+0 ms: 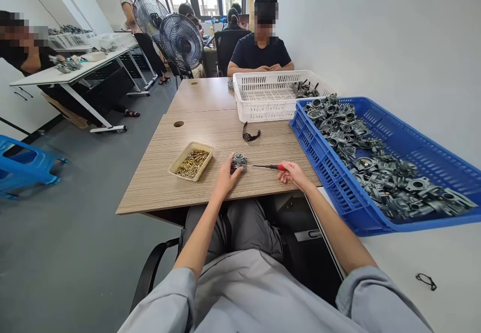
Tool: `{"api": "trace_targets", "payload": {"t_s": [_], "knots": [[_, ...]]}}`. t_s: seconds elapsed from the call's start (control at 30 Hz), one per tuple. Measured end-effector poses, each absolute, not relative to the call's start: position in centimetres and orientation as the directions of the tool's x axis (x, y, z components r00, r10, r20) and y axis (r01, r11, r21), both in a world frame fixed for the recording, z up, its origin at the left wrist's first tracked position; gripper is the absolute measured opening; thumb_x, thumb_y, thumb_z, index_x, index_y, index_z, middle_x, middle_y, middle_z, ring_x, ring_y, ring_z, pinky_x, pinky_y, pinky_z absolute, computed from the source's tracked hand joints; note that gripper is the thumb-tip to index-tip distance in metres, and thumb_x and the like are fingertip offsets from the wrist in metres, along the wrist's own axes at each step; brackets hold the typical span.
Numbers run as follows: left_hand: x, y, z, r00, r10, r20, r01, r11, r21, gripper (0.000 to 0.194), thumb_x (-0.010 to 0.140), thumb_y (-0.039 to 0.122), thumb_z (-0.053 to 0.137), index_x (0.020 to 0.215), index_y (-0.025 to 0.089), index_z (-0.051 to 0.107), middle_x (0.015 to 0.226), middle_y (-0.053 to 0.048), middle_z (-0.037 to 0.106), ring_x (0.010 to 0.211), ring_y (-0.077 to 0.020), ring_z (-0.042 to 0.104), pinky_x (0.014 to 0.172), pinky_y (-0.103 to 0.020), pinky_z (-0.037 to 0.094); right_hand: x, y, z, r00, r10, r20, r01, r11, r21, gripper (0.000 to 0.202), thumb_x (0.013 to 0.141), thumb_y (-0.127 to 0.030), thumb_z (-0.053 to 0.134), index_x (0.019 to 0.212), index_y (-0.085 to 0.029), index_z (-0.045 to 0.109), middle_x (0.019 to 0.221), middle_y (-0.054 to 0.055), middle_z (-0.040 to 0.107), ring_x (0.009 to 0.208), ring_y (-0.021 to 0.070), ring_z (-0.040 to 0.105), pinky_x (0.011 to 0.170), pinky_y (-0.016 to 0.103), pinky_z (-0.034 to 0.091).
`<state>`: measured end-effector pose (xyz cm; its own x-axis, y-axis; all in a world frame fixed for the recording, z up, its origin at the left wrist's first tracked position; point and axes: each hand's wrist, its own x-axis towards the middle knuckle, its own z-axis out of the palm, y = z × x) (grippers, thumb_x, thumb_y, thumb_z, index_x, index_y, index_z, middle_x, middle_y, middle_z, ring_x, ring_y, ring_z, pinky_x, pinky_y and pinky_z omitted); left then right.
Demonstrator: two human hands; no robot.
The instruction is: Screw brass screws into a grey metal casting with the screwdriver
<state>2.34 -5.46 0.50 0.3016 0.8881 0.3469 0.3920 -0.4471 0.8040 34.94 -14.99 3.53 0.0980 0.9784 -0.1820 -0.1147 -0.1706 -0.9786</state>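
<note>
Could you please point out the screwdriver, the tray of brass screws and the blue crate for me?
screwdriver [271, 167]: head view, on the red handle near the shaft.
tray of brass screws [179, 160]: head view, on the beige left rim.
blue crate [319, 155]: head view, on its slotted front wall.

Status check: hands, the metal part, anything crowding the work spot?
Left hand grips metal part on the desk. Right hand holds red-handled screwdriver, tip at the part. Screw tray left, blue crate right, both apart from the part.
</note>
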Motion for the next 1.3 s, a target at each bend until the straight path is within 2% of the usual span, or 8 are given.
{"api": "trace_targets", "payload": {"t_s": [0.17, 0.4, 0.7, 0.93, 1.3], "knots": [[2.3, -5.4, 0.5, 0.322, 0.881, 0.346, 0.389, -0.456, 0.801, 0.066, 0.108, 0.043, 0.075, 0.169, 0.025, 0.055, 0.148, -0.017, 0.078, 0.127, -0.0336, 0.077, 0.112, -0.051, 0.064, 35.0, -14.9, 3.2, 0.086, 0.982, -0.168, -0.114, -0.158, -0.981, 0.060, 0.091, -0.077, 0.087, 0.091, -0.022, 0.064, 0.072, 0.011, 0.081, 0.052, 0.0157, 0.067, 0.049, 0.023, 0.054], [2.2, -5.5, 0.4, 0.341, 0.867, 0.364, 0.386, -0.482, 0.786, 0.062, 0.107, 0.041, 0.077, 0.164, 0.025, 0.056, 0.142, -0.017, 0.078, 0.124, -0.0327, 0.075, 0.110, -0.050, 0.063, 34.9, -14.7, 2.8, 0.055, 0.991, -0.123, -0.064, -0.120, -0.991, 0.073, 0.082, -0.089, 0.089, 0.093, -0.021, 0.066, 0.074, 0.011, 0.082, 0.053, 0.0140, 0.066, 0.048, 0.022, 0.052], [2.1, -5.5, 0.2, 0.333, 0.865, 0.375, 0.380, -0.487, 0.787, 0.064, 0.107, 0.042, 0.079, 0.165, 0.026, 0.056, 0.143, -0.016, 0.077, 0.124, -0.0338, 0.074, 0.110, -0.052, 0.062, 35.7, -15.1, 2.8, 0.008, 0.999, -0.045, -0.062, -0.044, -0.997, 0.067, 0.083, -0.073, 0.098, 0.119, -0.021, 0.077, 0.096, 0.009, 0.086, 0.066, 0.0152, 0.072, 0.058, 0.026, 0.060], [2.2, -5.3, -0.2, 0.321, 0.871, 0.372, 0.356, -0.475, 0.805, 0.065, 0.105, 0.043, 0.082, 0.163, 0.029, 0.058, 0.144, -0.015, 0.077, 0.127, -0.0334, 0.074, 0.111, -0.052, 0.063, 35.8, -15.1, 2.6, -0.007, 0.999, -0.037, -0.072, -0.037, -0.997, 0.063, 0.082, -0.067, 0.101, 0.121, -0.021, 0.081, 0.101, 0.010, 0.086, 0.070, 0.0165, 0.073, 0.061, 0.028, 0.062], [2.2, -5.4, -0.1, 0.318, 0.873, 0.369, 0.352, -0.470, 0.809, 0.065, 0.104, 0.041, 0.082, 0.162, 0.025, 0.058, 0.147, -0.018, 0.075, 0.129, -0.0351, 0.074, 0.111, -0.053, 0.063, 36.0, -15.2, 2.6, -0.032, 0.999, -0.027, -0.044, -0.028, -0.999, 0.058, 0.086, -0.066, 0.099, 0.115, -0.020, 0.082, 0.101, 0.011, 0.087, 0.070, 0.0170, 0.073, 0.066, 0.031, 0.065]]}}
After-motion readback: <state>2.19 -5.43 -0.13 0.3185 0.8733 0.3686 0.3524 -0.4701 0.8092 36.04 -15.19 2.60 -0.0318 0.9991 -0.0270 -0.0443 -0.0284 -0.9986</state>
